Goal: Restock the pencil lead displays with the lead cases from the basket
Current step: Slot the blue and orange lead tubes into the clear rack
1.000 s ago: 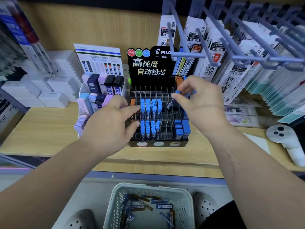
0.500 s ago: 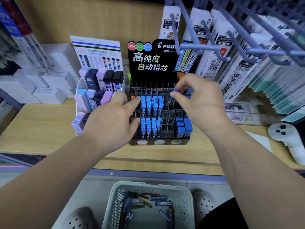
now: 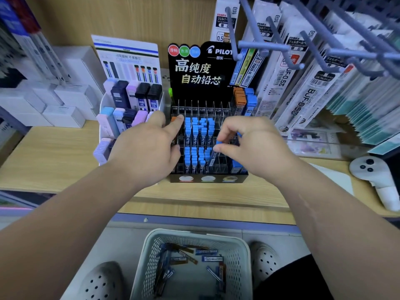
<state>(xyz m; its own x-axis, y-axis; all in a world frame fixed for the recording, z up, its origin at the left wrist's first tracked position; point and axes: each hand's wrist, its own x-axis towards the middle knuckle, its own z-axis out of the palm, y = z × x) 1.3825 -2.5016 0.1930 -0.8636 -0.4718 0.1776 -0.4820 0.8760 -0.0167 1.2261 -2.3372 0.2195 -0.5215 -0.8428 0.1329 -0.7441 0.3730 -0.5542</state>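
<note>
Right grip (image 3: pixel 253 148) pinched a blue-capped lead case (image 3: pixel 216 153) btwn thumb & fingers. The case was tilted, its lower end down among the clear slots of the black display (image 3: pixel 207 179), just right of the rows of blue-capped cases (image 3: pixel 199 135). Left grip (image 3: pixel 147 148) lay against the display's left side, fingers fairly straight, forefinger tip by an orange cap (image 3: pixel 173 119). Display stood on the wooden counter (image 3: pixel 54 161), just beside a white stand (image 3: pixel 103 100) w/ pastel cases. Below the counter edge: white basket (image 3: pixel 244 256) w/ several loose cases (image 3: pixel 208 258) in it, a white shoe (image 3: pixel 101 282) on each side.
</note>
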